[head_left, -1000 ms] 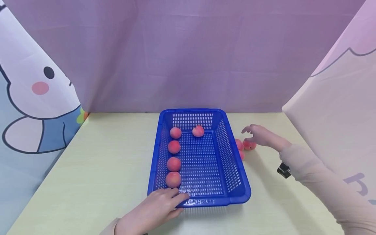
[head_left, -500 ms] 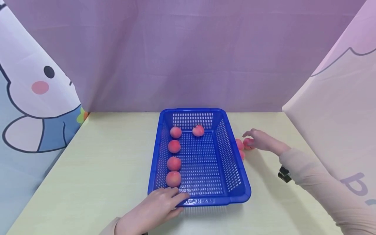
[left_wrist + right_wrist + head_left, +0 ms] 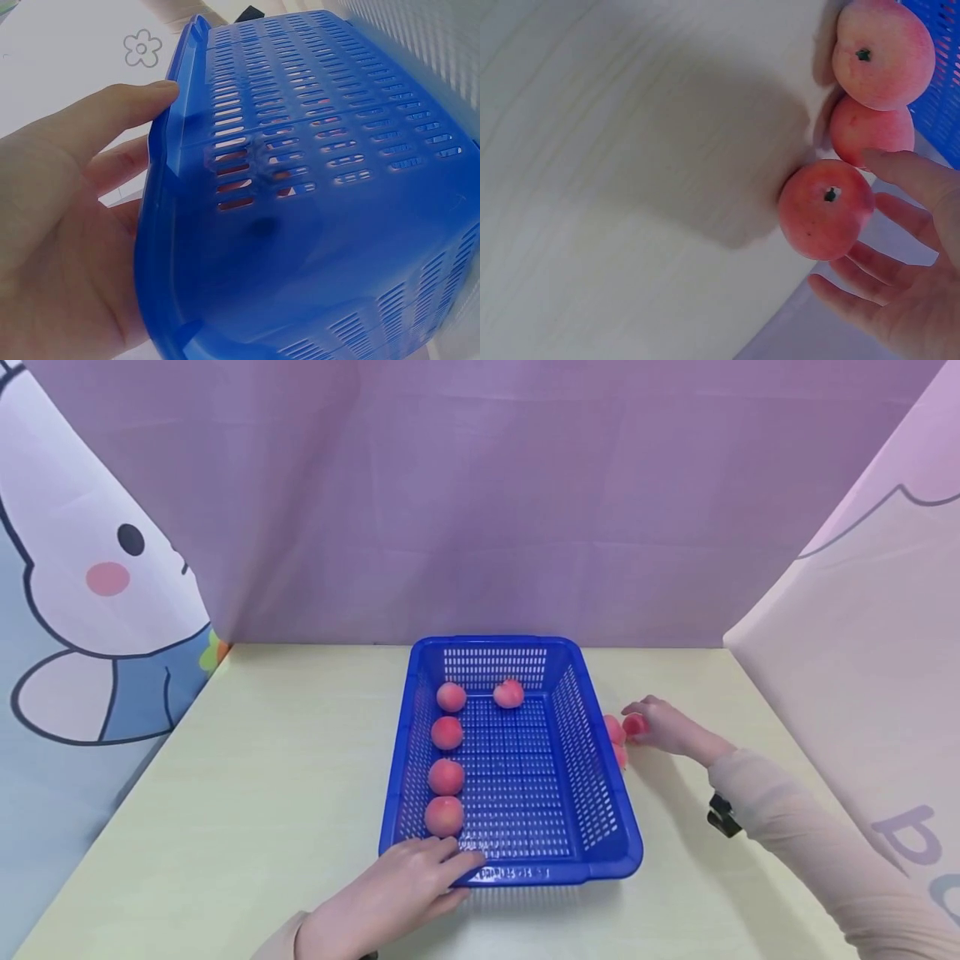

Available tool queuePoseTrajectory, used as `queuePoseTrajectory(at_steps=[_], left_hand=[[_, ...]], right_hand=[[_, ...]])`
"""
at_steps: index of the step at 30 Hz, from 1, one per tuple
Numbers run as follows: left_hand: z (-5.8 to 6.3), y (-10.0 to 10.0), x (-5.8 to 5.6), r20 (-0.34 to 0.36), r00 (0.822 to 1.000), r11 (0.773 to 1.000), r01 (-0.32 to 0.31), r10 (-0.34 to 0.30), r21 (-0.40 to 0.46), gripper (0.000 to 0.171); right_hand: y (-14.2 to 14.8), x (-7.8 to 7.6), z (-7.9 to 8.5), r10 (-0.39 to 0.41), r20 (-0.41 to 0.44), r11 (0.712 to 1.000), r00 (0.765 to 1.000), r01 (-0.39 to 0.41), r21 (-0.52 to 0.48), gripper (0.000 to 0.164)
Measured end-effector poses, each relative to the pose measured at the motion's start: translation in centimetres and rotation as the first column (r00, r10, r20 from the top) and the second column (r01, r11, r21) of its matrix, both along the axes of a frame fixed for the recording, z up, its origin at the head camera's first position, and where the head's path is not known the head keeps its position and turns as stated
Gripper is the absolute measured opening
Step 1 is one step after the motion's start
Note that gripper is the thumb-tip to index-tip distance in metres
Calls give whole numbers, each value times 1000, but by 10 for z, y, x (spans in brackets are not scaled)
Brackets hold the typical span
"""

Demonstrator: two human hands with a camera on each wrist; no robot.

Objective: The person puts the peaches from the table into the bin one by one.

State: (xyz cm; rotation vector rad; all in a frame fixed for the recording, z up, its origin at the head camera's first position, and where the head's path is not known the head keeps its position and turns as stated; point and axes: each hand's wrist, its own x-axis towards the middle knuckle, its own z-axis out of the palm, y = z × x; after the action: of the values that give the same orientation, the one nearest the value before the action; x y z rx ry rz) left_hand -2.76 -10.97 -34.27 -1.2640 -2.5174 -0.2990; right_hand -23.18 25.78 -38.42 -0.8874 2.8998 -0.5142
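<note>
A blue plastic basket (image 3: pixel 517 872) stands on the table, and my left hand (image 3: pixel 397 885) grips its near rim. In the left wrist view the thumb lies on the rim (image 3: pixel 154 172) with the fingers under it. My right hand (image 3: pixel 667 727) is just right of the basket, around a red peach (image 3: pixel 826 210). Its thumb (image 3: pixel 907 171) lies between that peach and a second peach (image 3: pixel 870 131), its fingers beside the first; no firm hold shows. A third peach (image 3: pixel 885 54) touches the second, close to the basket wall.
Inside the basket, several peaches form a row along the left wall, the nearest a peach (image 3: pixel 444 816) by my left hand. Another peach (image 3: pixel 508 693) lies at the far end. A purple cloth (image 3: pixel 480 510) hangs behind the pale table (image 3: pixel 300 760), with printed cloths at both sides.
My right hand has lowered from above the outermost peach to around it. The left hand keeps its grip on the basket, which stays in place.
</note>
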Motion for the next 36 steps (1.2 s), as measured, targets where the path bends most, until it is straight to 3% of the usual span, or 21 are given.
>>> queuePoseTrajectory(at_steps=[12, 22, 36], left_hand=[[-2, 0, 0, -14, 1000, 1000, -1, 1, 1, 28], [0, 0, 1, -13, 1000, 1000, 0, 1, 2, 28], [-1, 0, 1, -20, 1000, 1000, -10, 10, -6, 27]], right_hand=[[5, -1, -10, -6, -56, 1000, 998, 6, 5, 35], [7, -4, -16, -12, -42, 1000, 999, 12, 10, 33], [4, -3, -12, 10, -47, 1000, 999, -9, 21, 30]])
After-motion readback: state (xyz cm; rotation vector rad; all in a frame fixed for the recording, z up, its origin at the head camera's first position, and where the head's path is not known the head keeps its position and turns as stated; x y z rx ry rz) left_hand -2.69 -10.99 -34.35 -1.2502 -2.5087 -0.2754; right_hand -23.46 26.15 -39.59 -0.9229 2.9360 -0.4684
